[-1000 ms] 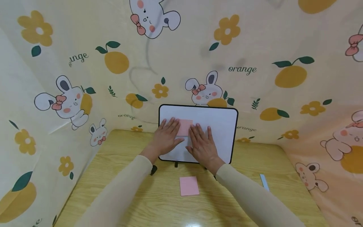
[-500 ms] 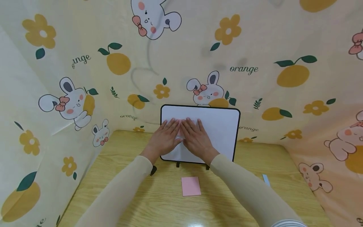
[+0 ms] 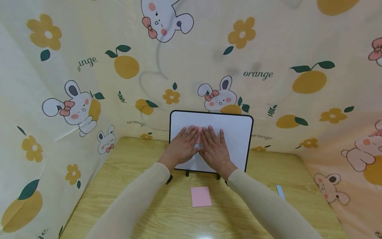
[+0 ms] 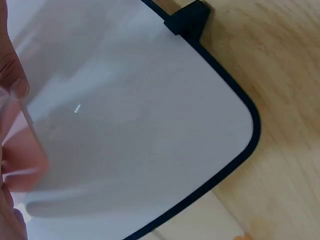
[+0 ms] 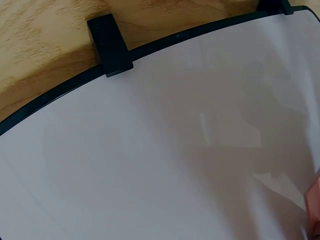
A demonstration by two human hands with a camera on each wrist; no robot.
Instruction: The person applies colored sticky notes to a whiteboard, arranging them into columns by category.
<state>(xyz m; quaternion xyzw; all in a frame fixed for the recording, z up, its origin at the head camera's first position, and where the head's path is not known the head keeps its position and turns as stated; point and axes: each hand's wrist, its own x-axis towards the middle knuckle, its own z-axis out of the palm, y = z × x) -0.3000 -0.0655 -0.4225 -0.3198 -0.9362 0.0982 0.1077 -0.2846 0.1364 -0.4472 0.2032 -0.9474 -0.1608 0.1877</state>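
Note:
Both hands lie flat, fingers extended, over a pink paper square (image 3: 198,139) on a white board (image 3: 235,142) with a black rim. The left hand (image 3: 182,146) covers its left part, and the right hand (image 3: 217,149) its right part; a narrow pink strip shows between them. In the left wrist view, a thumb (image 4: 19,86) touches the white surface beside the pink paper (image 4: 22,155). The right wrist view has the board (image 5: 125,150) and a bit of pink (image 5: 314,205) at its right edge.
A second pink square (image 3: 201,196) lies on the wooden table (image 3: 167,212) before the board. Black feet (image 3: 187,173) hold the board's lower edge. A light blue strip (image 3: 280,192) lies at the right. Patterned cloth (image 3: 185,59) hangs behind and at the sides.
The right hand moved left over the pink paper, then back right a little. The left hand has shifted right onto the paper's left part. Both stay against the board.

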